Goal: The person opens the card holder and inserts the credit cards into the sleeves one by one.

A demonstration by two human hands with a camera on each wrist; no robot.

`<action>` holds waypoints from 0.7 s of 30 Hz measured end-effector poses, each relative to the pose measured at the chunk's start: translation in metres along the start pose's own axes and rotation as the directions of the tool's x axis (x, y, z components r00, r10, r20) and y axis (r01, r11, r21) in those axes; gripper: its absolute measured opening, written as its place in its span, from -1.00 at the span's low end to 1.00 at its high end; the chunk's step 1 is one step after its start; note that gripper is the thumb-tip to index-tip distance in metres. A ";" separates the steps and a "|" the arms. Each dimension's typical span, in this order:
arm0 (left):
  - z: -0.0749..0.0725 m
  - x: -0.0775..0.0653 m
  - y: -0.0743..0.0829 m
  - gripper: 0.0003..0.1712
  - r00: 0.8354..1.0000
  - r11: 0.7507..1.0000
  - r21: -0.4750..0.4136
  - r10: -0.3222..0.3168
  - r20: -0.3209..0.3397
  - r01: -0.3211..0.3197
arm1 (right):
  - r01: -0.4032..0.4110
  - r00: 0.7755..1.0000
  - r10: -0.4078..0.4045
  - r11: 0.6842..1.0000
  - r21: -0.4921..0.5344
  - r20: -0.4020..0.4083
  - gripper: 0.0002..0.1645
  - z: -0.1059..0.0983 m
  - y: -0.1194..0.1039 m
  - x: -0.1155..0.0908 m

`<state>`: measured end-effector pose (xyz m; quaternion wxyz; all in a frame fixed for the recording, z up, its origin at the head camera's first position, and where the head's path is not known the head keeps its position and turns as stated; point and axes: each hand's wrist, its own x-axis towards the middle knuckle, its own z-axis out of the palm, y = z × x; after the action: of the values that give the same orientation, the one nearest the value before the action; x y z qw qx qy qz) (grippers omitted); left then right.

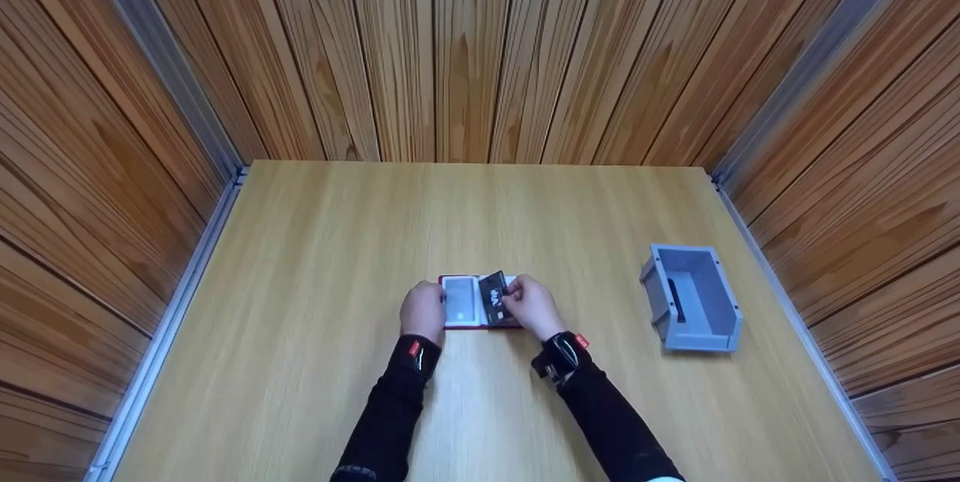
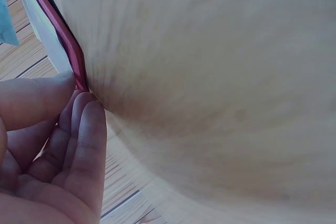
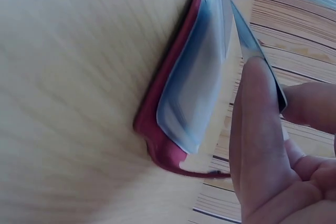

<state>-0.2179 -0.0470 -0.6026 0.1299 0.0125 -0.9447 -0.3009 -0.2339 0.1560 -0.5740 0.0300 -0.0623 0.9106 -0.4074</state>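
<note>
A small red card holder point(image 1: 460, 302) with clear plastic sleeves lies spread on the table in the head view. My left hand point(image 1: 422, 310) pinches its left edge between thumb and fingers; the left wrist view shows the red cover point(image 2: 73, 56) at the fingertips. Over the right half, a dark card point(image 1: 493, 300) with pale print is tilted. My right hand point(image 1: 534, 307) pinches this card by its right side. In the right wrist view the card point(image 3: 252, 40) is seen edge-on, apart from the plastic sleeve point(image 3: 191, 93) beside it.
A grey-blue plastic bin point(image 1: 697, 339) stands on the right of the wooden table point(image 1: 337, 242), with a dark slim thing point(image 1: 676, 300) inside along its left wall. Wood-panelled walls point(image 1: 465, 54) rise at the back and both sides.
</note>
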 end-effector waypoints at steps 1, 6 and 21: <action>0.000 0.000 0.000 -0.81 1.000 1.000 0.006 -0.007 0.011 0.007 | -0.008 1.000 0.008 1.000 0.001 0.007 -0.86 0.001 0.000 0.000; -0.001 0.000 0.000 -0.85 0.999 0.999 0.037 -0.024 0.044 0.023 | -0.029 0.999 0.029 1.000 -0.004 0.029 -0.86 0.007 0.001 0.002; -0.001 0.001 0.000 -0.80 0.999 0.999 0.026 -0.026 0.036 0.025 | -0.072 0.995 0.072 0.997 -0.001 0.069 -0.84 0.013 -0.002 0.007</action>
<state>-0.2183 -0.0477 -0.6015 0.1086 0.0209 -0.9504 -0.2907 -0.2396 0.1443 -0.5815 0.0761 -0.0436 0.9103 -0.4046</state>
